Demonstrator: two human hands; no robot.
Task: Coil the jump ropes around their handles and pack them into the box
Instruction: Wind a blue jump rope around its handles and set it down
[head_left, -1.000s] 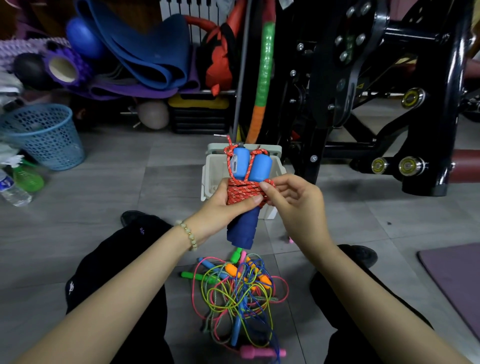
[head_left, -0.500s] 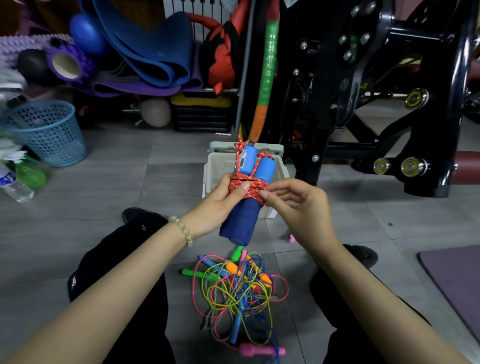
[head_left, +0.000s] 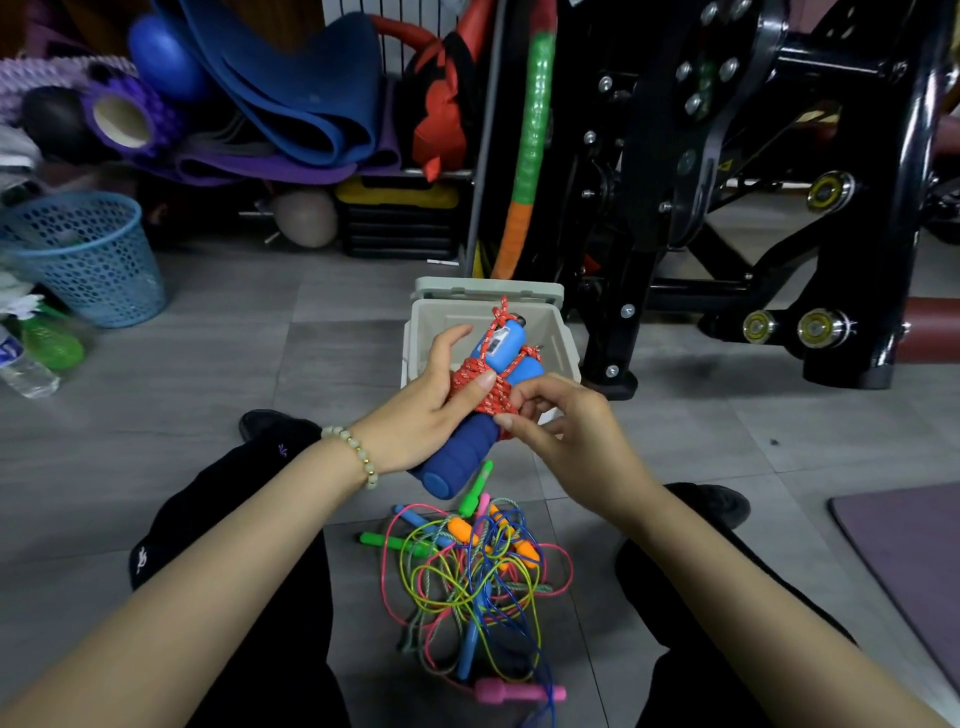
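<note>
A jump rope with two blue foam handles (head_left: 462, 452) and red speckled cord (head_left: 480, 387) wound round them sits in front of an open pale box (head_left: 563, 332). My left hand (head_left: 421, 410) grips the bundle, thumb across the cord. My right hand (head_left: 566, 426) pinches the cord's wraps at the bundle's right side. On the floor between my knees lies a tangled pile of coloured jump ropes (head_left: 467, 582) with green, orange, blue and pink handles.
A black exercise machine (head_left: 753, 197) stands right of the box. A blue mesh basket (head_left: 88, 254) and bottles (head_left: 31, 364) stand at the left. Mats, rollers and balls are stacked along the back. A purple mat (head_left: 919, 561) lies at the right.
The bundle has tilted, its top leaning right toward the box. My right hand has moved from the upper wraps to the lower right side of the cord.
</note>
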